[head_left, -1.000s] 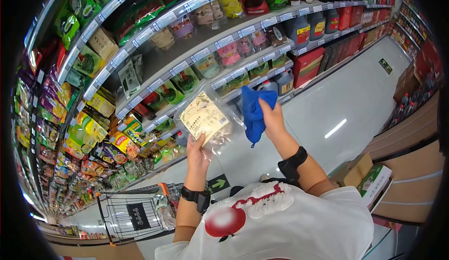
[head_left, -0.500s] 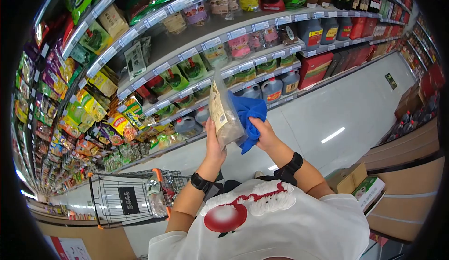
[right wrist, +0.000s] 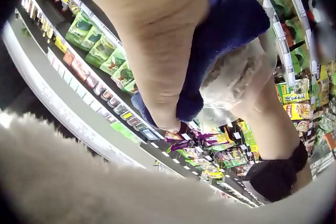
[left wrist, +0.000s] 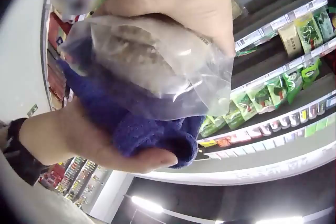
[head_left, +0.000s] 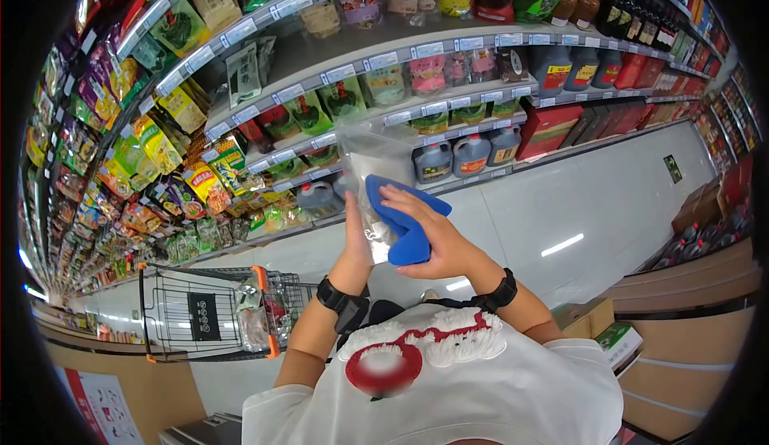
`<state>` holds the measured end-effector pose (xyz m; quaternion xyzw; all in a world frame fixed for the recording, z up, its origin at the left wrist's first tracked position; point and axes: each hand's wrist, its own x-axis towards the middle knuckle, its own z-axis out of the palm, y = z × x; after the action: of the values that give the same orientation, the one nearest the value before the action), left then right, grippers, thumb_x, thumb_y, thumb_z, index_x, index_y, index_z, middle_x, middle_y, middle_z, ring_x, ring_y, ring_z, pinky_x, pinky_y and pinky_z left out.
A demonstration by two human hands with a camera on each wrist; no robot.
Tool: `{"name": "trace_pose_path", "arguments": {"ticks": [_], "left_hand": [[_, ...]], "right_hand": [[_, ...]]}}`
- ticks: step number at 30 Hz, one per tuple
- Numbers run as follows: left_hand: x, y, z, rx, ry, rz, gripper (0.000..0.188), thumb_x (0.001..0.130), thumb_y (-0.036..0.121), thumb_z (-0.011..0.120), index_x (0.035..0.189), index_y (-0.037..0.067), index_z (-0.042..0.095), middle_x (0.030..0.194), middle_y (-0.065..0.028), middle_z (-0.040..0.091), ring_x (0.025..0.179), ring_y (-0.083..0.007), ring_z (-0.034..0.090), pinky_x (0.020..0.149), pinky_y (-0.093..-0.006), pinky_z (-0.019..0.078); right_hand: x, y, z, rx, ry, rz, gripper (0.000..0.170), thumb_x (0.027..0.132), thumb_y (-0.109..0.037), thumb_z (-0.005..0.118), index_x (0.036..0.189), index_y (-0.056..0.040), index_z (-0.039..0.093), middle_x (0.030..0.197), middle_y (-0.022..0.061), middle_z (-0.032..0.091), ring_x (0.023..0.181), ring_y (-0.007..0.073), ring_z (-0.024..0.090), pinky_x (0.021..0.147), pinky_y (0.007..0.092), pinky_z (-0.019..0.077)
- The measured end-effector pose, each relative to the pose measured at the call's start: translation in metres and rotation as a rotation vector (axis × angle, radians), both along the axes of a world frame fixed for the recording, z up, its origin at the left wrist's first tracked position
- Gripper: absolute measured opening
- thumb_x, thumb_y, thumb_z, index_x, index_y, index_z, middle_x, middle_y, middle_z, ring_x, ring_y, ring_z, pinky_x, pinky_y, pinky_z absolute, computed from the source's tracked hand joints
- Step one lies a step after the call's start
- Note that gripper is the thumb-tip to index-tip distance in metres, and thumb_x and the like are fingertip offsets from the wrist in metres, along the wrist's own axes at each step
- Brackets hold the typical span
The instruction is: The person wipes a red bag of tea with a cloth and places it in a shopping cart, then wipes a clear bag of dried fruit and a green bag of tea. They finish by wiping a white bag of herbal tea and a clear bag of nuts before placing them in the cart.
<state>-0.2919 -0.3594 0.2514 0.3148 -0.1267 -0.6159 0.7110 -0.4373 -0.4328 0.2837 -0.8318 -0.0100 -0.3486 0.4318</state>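
At the bottom of the head view is a white shirt (head_left: 481,381) with a red and white raised design. Above it, a black strap circles each wrist. The right hand (head_left: 436,237) lies over a blue cloth (head_left: 411,245), its fingers outstretched and slightly apart, pressing the cloth to the bag. The left hand (head_left: 351,241) rests against the left side of the clear plastic bag (head_left: 375,153); its other fingers are hidden behind the bag, so I cannot tell whether they curl. The bag stands roughly upright between the hands, at the centre of the frame, and the cloth covers its lower right part.

Beyond, a wire shopping cart (head_left: 203,317) with orange fittings stands at lower left, and an open cardboard box (head_left: 591,319) sits at lower right. Farther up, shelves (head_left: 296,44) of packets cross the frame, with dark jugs (head_left: 470,155) right of centre and bottles (head_left: 631,19) at upper right.
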Motion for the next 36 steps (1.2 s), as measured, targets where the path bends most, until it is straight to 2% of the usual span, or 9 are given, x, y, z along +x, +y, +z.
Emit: {"name": "trace_pose_path", "arguments": {"ticks": [5, 11, 15, 19, 23, 27, 31, 35, 36], "left_hand": [[-0.003, 0.007, 0.012, 0.05, -0.063, -0.065, 0.085, 0.08, 0.073, 0.027, 0.132, 0.006, 0.034, 0.131, -0.0163, 0.041, 0.118, -0.0282, 0.045, 0.098, -0.0424, 0.0385], [-0.002, 0.011, -0.009, 0.04, -0.137, -0.15, 0.085, 0.082, 0.072, 0.021, 0.137, 0.007, 0.026, 0.136, -0.0149, 0.036, 0.122, -0.0278, 0.042, 0.1, -0.0422, 0.0374], [-0.002, 0.021, -0.018, -0.022, -0.132, -0.297, 0.08, 0.086, 0.066, 0.021, 0.135, 0.004, 0.03, 0.13, -0.0141, 0.044, 0.116, -0.0264, 0.048, 0.098, -0.0379, 0.0392], [-0.007, 0.029, -0.008, 0.183, -0.234, -0.303, 0.075, 0.089, 0.061, 0.022, 0.134, 0.002, 0.032, 0.127, -0.0142, 0.046, 0.114, -0.0251, 0.05, 0.097, -0.0369, 0.0408], [-0.015, 0.025, -0.003, 0.113, -0.281, -0.256, 0.076, 0.088, 0.063, 0.023, 0.134, 0.003, 0.032, 0.128, -0.0141, 0.046, 0.114, -0.0252, 0.05, 0.096, -0.0374, 0.0412], [-0.021, 0.025, 0.018, 0.207, -0.331, -0.174, 0.08, 0.085, 0.067, 0.025, 0.134, 0.005, 0.032, 0.13, -0.0163, 0.044, 0.115, -0.0279, 0.049, 0.098, -0.0413, 0.0395], [-0.01, 0.025, 0.007, 0.228, -0.086, -0.246, 0.086, 0.082, 0.072, 0.016, 0.138, 0.007, 0.024, 0.132, -0.0148, 0.042, 0.117, -0.027, 0.047, 0.099, -0.0407, 0.0374], [-0.006, 0.033, -0.007, 0.185, -0.277, -0.297, 0.091, 0.079, 0.076, 0.017, 0.137, 0.007, 0.027, 0.131, -0.015, 0.043, 0.116, -0.028, 0.048, 0.097, -0.0423, 0.0393], [-0.003, 0.034, -0.015, 0.203, -0.214, -0.315, 0.089, 0.079, 0.075, 0.025, 0.135, 0.006, 0.031, 0.127, -0.0135, 0.047, 0.111, -0.0267, 0.052, 0.093, -0.0408, 0.0424]], "right_hand": [[-0.002, -0.002, 0.0, -0.147, 0.024, -0.035, 0.073, 0.064, -0.023, 0.072, 0.129, -0.0075, 0.04, 0.133, 0.0126, 0.043, 0.127, 0.0298, 0.036, 0.104, 0.0441, 0.0275], [0.003, -0.006, -0.007, -0.214, -0.044, -0.328, 0.053, 0.071, -0.025, 0.066, 0.12, -0.0072, 0.052, 0.124, 0.0105, 0.052, 0.12, 0.0274, 0.045, 0.102, 0.0444, 0.0305], [0.002, -0.017, -0.008, -0.213, -0.094, -0.558, 0.051, 0.07, -0.021, 0.066, 0.117, -0.0056, 0.053, 0.122, 0.0116, 0.053, 0.117, 0.0324, 0.046, 0.099, 0.0446, 0.033], [0.004, -0.02, -0.013, -0.038, -0.113, -0.644, 0.049, 0.069, -0.018, 0.066, 0.115, -0.0052, 0.054, 0.119, 0.0132, 0.056, 0.114, 0.0363, 0.048, 0.097, 0.0458, 0.0342], [0.003, -0.021, -0.017, -0.144, -0.046, -0.559, 0.047, 0.07, -0.019, 0.066, 0.114, -0.0066, 0.055, 0.12, 0.0113, 0.056, 0.117, 0.0319, 0.047, 0.1, 0.0458, 0.0324], [0.0, -0.014, -0.006, -0.153, -0.033, -0.303, 0.04, 0.073, -0.018, 0.063, 0.111, -0.0071, 0.058, 0.12, 0.0106, 0.056, 0.119, 0.0302, 0.047, 0.102, 0.0464, 0.0291], [-0.001, -0.011, -0.005, -0.293, -0.037, -0.189, 0.041, 0.067, -0.018, 0.066, 0.107, -0.0108, 0.062, 0.12, 0.0075, 0.057, 0.118, 0.029, 0.048, 0.102, 0.0478, 0.029], [-0.003, -0.01, -0.005, -0.301, -0.07, -0.224, 0.044, 0.063, -0.014, 0.065, 0.107, -0.0138, 0.061, 0.122, 0.0048, 0.055, 0.117, 0.0264, 0.048, 0.101, 0.0466, 0.0318], [-0.005, -0.007, 0.003, -0.271, -0.06, -0.28, 0.044, 0.063, -0.012, 0.064, 0.106, -0.013, 0.062, 0.119, 0.0057, 0.057, 0.116, 0.0267, 0.049, 0.1, 0.0455, 0.0334]]}}
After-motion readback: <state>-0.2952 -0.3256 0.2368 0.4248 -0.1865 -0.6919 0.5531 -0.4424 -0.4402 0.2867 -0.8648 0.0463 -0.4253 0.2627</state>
